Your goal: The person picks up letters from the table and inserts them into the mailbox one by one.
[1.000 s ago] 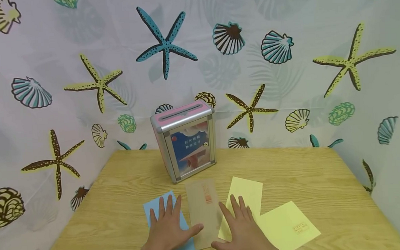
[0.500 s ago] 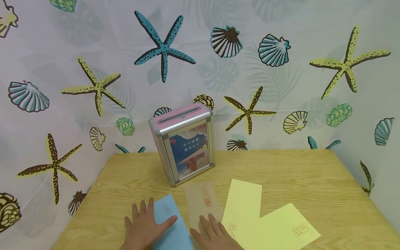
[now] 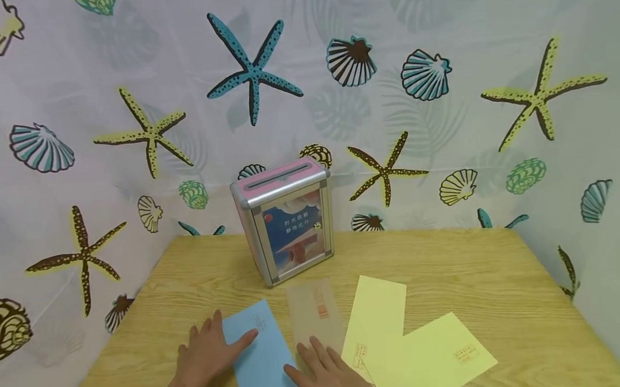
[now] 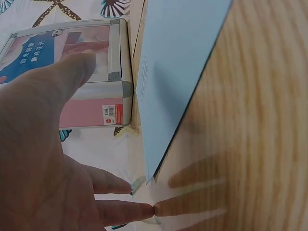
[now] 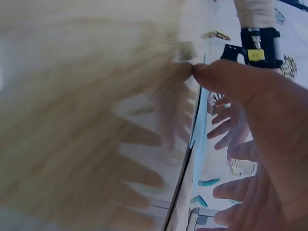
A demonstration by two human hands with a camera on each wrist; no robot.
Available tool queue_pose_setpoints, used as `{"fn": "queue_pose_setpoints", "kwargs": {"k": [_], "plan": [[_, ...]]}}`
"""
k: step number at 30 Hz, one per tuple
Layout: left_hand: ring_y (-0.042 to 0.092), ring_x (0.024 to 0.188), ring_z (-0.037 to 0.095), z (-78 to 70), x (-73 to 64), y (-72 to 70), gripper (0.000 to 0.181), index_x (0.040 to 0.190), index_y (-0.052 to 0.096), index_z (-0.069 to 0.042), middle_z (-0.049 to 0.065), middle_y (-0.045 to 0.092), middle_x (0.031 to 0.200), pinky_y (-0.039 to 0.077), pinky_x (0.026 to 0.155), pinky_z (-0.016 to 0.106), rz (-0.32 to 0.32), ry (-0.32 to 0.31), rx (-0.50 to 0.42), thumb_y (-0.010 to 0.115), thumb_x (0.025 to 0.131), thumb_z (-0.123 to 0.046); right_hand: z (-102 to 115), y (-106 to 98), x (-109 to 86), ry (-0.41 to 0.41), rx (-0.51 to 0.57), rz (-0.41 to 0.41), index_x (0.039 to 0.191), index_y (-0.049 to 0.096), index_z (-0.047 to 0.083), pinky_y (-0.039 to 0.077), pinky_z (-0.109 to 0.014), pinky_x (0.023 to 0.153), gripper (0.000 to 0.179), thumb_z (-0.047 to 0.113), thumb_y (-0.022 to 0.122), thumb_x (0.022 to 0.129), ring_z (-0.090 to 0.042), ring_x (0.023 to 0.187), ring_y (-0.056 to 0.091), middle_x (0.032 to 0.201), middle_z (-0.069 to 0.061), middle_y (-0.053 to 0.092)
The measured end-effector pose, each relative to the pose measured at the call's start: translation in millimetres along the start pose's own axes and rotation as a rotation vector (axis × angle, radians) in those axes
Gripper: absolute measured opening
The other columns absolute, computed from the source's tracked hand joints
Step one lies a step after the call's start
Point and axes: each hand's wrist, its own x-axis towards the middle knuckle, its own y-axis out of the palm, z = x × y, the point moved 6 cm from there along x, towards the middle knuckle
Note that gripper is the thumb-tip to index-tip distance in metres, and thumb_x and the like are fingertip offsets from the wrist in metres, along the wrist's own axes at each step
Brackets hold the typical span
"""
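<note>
Right grip (image 3: 331,377) over part-hidden brown envelope (image 3: 312,315)

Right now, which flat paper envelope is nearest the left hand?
The blue rectangular paper envelope; the brown envelope and two yellow envelopes lie farther right.

From my head feed I see a pale printed sheet (image 3: 176,54) enclosing the back and both sides of a wood-grained tabletop (image 3: 423,252). I make out blue, yellow and brown starfish (image 3: 253,73), striped shells (image 3: 426,75) and faint grey leaves (image 3: 339,110). A horizontal crease (image 3: 477,168) crosses the back; the light looks soft, and on my wrist feeds the wood shines.
</note>
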Motion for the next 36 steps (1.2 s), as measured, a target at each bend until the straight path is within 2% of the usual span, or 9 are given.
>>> {"fn": "queue_pose_setpoints", "kwargs": {"k": [5, 7, 10, 14, 19, 23, 27, 32, 36], "plan": [[0.035, 0.124, 0.060, 0.9, 2.0, -4.2, 0.122, 0.143, 0.029, 0.015, 0.039, 0.040, 0.139, 0.039, 0.087, 0.075, 0.007, 0.002, -0.003, 0.036, 0.079, -0.089, 3.9, -8.5, 3.0, -0.064, -0.071, -0.067, 0.143, 0.044, 0.020, 0.056, -0.037, 0.079, 0.060, 0.061, 0.028, 0.101, -0.031, 0.122, 0.052, 0.140, -0.013, 0.051], [0.043, 0.121, 0.057, 0.6, 3.8, -7.1, 0.117, 0.142, 0.031, 0.015, 0.038, 0.044, 0.136, 0.044, 0.085, 0.071, -0.007, 0.010, -0.004, 0.035, 0.083, -0.085, 5.6, -10.7, 4.0, -0.073, -0.086, -0.086, 0.140, 0.047, 0.022, 0.055, -0.032, 0.072, 0.056, 0.058, 0.029, 0.102, -0.025, 0.113, 0.056, 0.134, -0.010, 0.055], [0.050, 0.116, 0.052, -0.6, 7.6, -12.6, 0.107, 0.140, 0.036, 0.016, 0.037, 0.050, 0.132, 0.048, 0.083, 0.065, -0.038, 0.021, -0.001, 0.034, 0.089, -0.079, 7.7, -11.9, 5.3, -0.083, -0.061, -0.103, 0.136, 0.050, 0.022, 0.053, -0.030, 0.070, 0.052, 0.057, 0.031, 0.103, -0.020, 0.105, 0.059, 0.126, -0.006, 0.060], [0.052, 0.115, 0.050, -4.0, 11.9, -16.8, 0.091, 0.136, 0.043, 0.013, 0.035, 0.053, 0.129, 0.049, 0.084, 0.063, -0.066, 0.051, 0.008, 0.044, 0.093, -0.067, 9.0, -12.0, 7.6, -0.100, -0.018, -0.111, 0.131, 0.054, 0.021, 0.053, -0.028, 0.071, 0.050, 0.057, 0.035, 0.102, -0.018, 0.098, 0.059, 0.114, -0.002, 0.064], [0.057, 0.106, 0.048, -12.1, 14.2, -17.0, 0.064, 0.129, 0.055, 0.008, 0.032, 0.058, 0.121, 0.052, 0.078, 0.061, -0.080, 0.116, 0.047, 0.061, 0.093, -0.045, 11.3, -12.3, 8.4, -0.149, -0.057, -0.168, 0.116, 0.064, 0.022, 0.047, -0.021, 0.063, 0.043, 0.056, 0.044, 0.099, -0.013, 0.088, 0.057, 0.098, 0.006, 0.067], [0.061, 0.094, 0.042, -15.7, 15.8, -15.9, 0.054, 0.123, 0.061, 0.005, 0.029, 0.060, 0.113, 0.055, 0.068, 0.056, -0.068, 0.133, 0.080, 0.064, 0.091, -0.039, 13.0, -9.0, 7.7, -0.160, -0.069, -0.173, 0.109, 0.066, 0.024, 0.046, -0.019, 0.063, 0.043, 0.059, 0.044, 0.098, -0.011, 0.086, 0.056, 0.096, 0.008, 0.067], [0.060, 0.087, 0.036, -15.7, 17.0, -16.7, 0.048, 0.119, 0.064, 0.004, 0.028, 0.059, 0.110, 0.055, 0.063, 0.050, -0.059, 0.126, 0.079, 0.065, 0.091, -0.034, 12.7, -7.3, 7.0, -0.160, -0.036, -0.172, 0.108, 0.067, 0.025, 0.046, -0.019, 0.067, 0.043, 0.059, 0.044, 0.098, -0.010, 0.086, 0.054, 0.093, 0.010, 0.065], [0.057, 0.079, 0.026, -10.9, 18.4, -20.4, 0.031, 0.110, 0.067, 0.002, 0.024, 0.060, 0.106, 0.052, 0.059, 0.040, -0.064, 0.111, 0.025, 0.066, 0.090, -0.022, 11.7, -6.9, 7.0, -0.167, 0.004, -0.155, 0.104, 0.068, 0.024, 0.044, -0.017, 0.069, 0.041, 0.057, 0.044, 0.099, -0.008, 0.086, 0.053, 0.093, 0.009, 0.063], [0.055, 0.068, 0.019, -5.8, 19.9, -25.0, 0.018, 0.102, 0.067, -0.001, 0.012, 0.065, 0.090, 0.046, 0.053, 0.033, -0.074, 0.081, -0.080, 0.065, 0.091, -0.015, 10.5, -7.4, 6.9, -0.159, -0.003, -0.156, 0.099, 0.069, 0.023, 0.040, -0.015, 0.064, 0.042, 0.057, 0.045, 0.098, -0.009, 0.086, 0.053, 0.095, 0.008, 0.062]]}}
